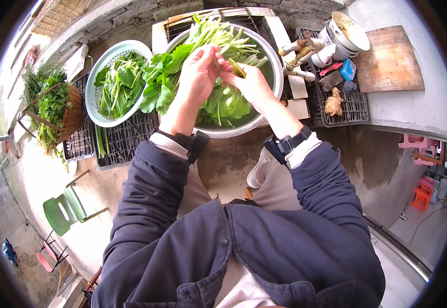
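A large metal basin full of leafy greens stands in front of me, with pale cut stems heaped at its far side. Above it, my left hand is closed, thumb and fingers pinched together; what they hold, if anything, is hidden. Close against it, my right hand pinches a short green stem between thumb and fingers. Left of the basin, a pale green colander holds more leafy greens. Some leaves bridge the gap between colander and basin.
At far left stands a wicker basket of herbs, beside black plastic crates. Taps, stacked bowls, ginger in a black crate and a wooden board are on the right. A green chair stands lower left.
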`<state>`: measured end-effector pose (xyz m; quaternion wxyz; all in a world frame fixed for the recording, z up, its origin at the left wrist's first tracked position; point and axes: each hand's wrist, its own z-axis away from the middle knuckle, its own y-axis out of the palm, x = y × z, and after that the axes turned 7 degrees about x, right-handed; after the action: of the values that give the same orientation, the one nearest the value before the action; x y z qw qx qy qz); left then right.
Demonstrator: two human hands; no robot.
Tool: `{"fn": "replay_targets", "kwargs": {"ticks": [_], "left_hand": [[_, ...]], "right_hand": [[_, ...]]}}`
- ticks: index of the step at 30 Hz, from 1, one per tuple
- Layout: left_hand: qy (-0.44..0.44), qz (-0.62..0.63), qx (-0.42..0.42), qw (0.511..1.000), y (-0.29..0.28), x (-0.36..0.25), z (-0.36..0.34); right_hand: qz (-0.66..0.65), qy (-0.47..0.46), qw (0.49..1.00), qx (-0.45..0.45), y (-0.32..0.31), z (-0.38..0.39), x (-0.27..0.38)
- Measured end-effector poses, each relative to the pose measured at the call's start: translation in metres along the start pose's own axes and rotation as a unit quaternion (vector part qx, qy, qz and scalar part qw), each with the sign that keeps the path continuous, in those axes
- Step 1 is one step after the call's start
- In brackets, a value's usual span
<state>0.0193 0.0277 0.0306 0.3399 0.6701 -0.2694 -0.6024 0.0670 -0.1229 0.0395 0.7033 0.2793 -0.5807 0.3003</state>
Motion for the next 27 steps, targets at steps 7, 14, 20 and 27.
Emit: {"fn": "replay_targets", "kwargs": {"ticks": [7, 14, 20, 27], "left_hand": [[-0.092, 0.056, -0.014, 0.994, -0.011, -0.002, -0.002], [-0.148, 0.175, -0.073, 0.971, -0.009, -0.003, -0.004], [-0.078, 0.173, -0.172, 0.967, -0.014, -0.036, -0.005], [-0.166, -0.425, 0.049, 0.888, 0.022, -0.015, 0.016]], "right_hand": [[0.259, -0.038, 0.963, 0.065, -0.021, -0.001, 0.011], [0.067, -0.005, 0.987, 0.144, -0.03, -0.001, 0.012], [-0.155, -0.008, 0.97, 0.185, -0.037, 0.0, 0.012], [-0.133, -0.041, 0.99, -0.019, -0.042, -0.012, 0.012]]}}
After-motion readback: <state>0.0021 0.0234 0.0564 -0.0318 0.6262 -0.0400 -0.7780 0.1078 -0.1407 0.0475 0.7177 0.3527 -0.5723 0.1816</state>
